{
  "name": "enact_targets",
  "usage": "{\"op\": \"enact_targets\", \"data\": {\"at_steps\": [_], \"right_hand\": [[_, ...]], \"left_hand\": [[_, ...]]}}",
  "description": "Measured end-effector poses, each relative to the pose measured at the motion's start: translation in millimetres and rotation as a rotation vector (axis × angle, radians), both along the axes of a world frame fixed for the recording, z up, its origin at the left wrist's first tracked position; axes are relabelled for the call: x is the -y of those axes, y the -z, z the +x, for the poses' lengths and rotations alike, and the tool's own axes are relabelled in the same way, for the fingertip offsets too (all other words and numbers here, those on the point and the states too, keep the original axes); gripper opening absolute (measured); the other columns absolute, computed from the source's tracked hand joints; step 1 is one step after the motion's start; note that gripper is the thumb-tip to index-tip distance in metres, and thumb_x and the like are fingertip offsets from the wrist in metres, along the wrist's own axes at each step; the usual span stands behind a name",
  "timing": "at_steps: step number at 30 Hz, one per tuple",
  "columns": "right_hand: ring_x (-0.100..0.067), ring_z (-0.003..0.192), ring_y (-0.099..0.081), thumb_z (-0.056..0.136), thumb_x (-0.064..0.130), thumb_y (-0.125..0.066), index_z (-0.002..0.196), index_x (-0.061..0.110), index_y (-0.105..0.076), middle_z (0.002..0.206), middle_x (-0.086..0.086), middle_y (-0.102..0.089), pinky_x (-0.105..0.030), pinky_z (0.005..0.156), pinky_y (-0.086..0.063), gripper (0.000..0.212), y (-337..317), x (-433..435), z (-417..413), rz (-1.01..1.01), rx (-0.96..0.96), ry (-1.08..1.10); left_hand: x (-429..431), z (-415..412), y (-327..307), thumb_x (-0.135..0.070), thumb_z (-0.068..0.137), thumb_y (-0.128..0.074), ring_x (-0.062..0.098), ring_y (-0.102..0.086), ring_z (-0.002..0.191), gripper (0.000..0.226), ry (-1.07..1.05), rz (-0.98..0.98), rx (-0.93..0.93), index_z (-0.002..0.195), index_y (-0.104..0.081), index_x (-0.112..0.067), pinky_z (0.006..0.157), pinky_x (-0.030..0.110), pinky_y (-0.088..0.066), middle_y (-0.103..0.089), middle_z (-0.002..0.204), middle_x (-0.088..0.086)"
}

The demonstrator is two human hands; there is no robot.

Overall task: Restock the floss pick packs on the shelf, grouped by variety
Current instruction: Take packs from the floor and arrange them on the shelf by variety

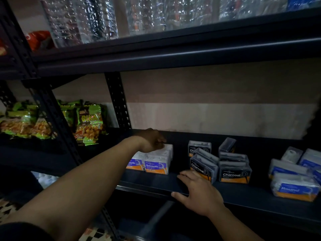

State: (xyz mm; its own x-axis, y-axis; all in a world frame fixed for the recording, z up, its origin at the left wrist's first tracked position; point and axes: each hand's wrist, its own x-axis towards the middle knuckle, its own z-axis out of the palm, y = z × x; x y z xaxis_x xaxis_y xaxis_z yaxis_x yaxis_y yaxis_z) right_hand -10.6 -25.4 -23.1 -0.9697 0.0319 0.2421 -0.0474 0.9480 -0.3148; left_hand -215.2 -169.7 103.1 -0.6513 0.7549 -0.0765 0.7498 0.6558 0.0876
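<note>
Three groups of floss pick packs stand on a dark shelf. Purple "Smooth" packs are at the left, black "Charcoal" packs in the middle, blue "Round" packs at the right. My left hand reaches over the Smooth group, fingers curled on the top of a rear Smooth pack. My right hand lies flat and empty on the shelf's front edge, fingertips just short of the left Charcoal pack.
Green snack bags fill the neighbouring bay to the left, behind a perforated upright. An upper shelf beam overhangs, with plastic-wrapped goods above. Bare shelf lies between the pack groups.
</note>
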Motion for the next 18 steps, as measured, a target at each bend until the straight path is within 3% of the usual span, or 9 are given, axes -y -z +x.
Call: {"op": "enact_targets", "data": {"at_steps": [4, 9, 15, 18], "right_hand": [[-0.002, 0.138, -0.028, 0.086, 0.068, -0.044, 0.14, 0.031, -0.047, 0.145, 0.018, -0.039, -0.023, 0.109, -0.032, 0.065, 1.3, -1.5, 8.9, -0.031, -0.011, -0.007], [0.001, 0.133, -0.034, 0.095, 0.053, -0.045, 0.138, 0.031, -0.05, 0.142, 0.018, -0.043, -0.014, 0.102, -0.031, 0.049, 7.2, -7.1, 34.3, -0.041, -0.077, 0.008], [0.001, 0.137, -0.029, 0.099, 0.044, -0.044, 0.142, 0.033, -0.046, 0.146, 0.02, -0.04, -0.011, 0.104, -0.02, 0.044, 16.9, -29.8, 71.4, -0.058, -0.103, 0.035], [0.001, 0.132, -0.036, 0.097, 0.042, -0.05, 0.136, 0.032, -0.053, 0.139, 0.02, -0.047, -0.009, 0.104, -0.023, 0.04, 23.1, -47.9, 89.5, -0.075, -0.139, 0.102]], "left_hand": [[-0.8, 20.9, 0.6, -0.04, 0.097, -0.053, 0.019, -0.059, 0.114, 0.039, 0.033, -0.012, -0.051, 0.134, -0.059, -0.029, 0.088, 0.025, -0.042, -0.062, 0.134, -0.003], [-16.4, 54.2, 1.0, -0.038, 0.098, -0.053, 0.023, -0.054, 0.121, 0.042, 0.087, 0.008, -0.065, 0.138, -0.057, -0.025, 0.091, 0.022, -0.037, -0.057, 0.138, 0.001], [-46.1, 91.3, 9.3, -0.042, 0.093, -0.053, 0.027, -0.06, 0.114, 0.041, 0.178, 0.014, -0.085, 0.132, -0.058, -0.034, 0.091, 0.034, -0.05, -0.065, 0.127, 0.002], [-58.3, 109.0, 16.8, -0.038, 0.09, -0.057, 0.028, -0.06, 0.112, 0.036, 0.228, 0.031, -0.123, 0.125, -0.063, -0.03, 0.087, 0.034, -0.05, -0.063, 0.125, 0.004]]}}
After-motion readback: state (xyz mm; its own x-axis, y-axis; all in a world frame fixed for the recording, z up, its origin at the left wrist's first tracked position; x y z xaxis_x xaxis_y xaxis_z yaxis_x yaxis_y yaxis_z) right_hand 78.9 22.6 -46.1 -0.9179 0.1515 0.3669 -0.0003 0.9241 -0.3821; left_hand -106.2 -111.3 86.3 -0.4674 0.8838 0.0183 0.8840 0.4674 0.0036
